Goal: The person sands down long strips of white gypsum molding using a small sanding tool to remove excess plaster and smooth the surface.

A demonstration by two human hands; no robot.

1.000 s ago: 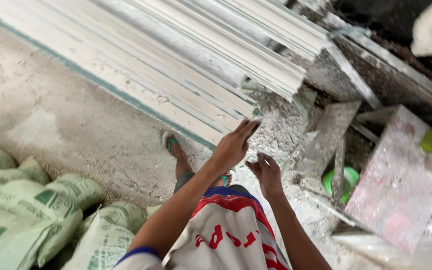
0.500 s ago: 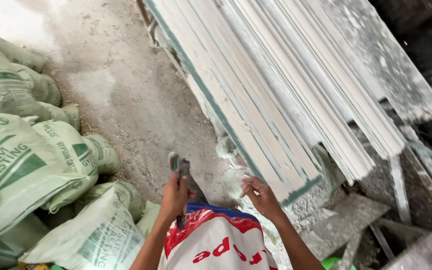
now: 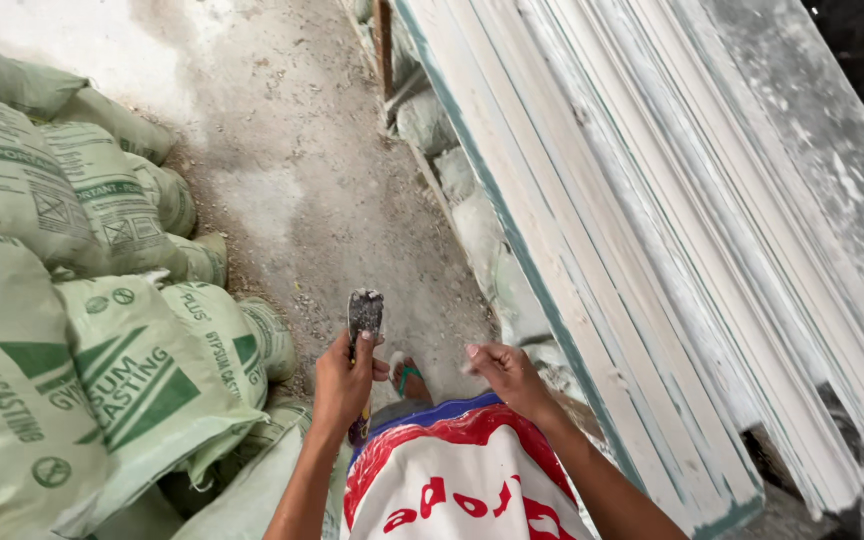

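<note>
Two hands show at the bottom of the head view, both yours. Your left hand [image 3: 344,382] is wrapped in a fist around the handle of a scraper [image 3: 363,330]; the tool stands nearly upright, its dusty, plaster-caked blade end up above the knuckles, and the lower end of the handle pokes out under the palm, near the edge of your red-and-white shirt [image 3: 457,480]. Your right hand [image 3: 507,375] holds nothing: fingers loosely curled, white dust on the fingertips, palm turned partly down. It hovers just beside the near edge of the stacked plaster strips [image 3: 652,240], whether touching cannot be told.

The strips lie as a long, slanted pile along your right, white with green edging, running from the top of the view to the lower right corner. Pale green sacks [image 3: 72,330] are piled on your left, several deep. Between sacks and strips runs a bare, dusty concrete floor [image 3: 282,170]. One foot in a green-strapped sandal [image 3: 408,377] shows between your hands, on the floor.
</note>
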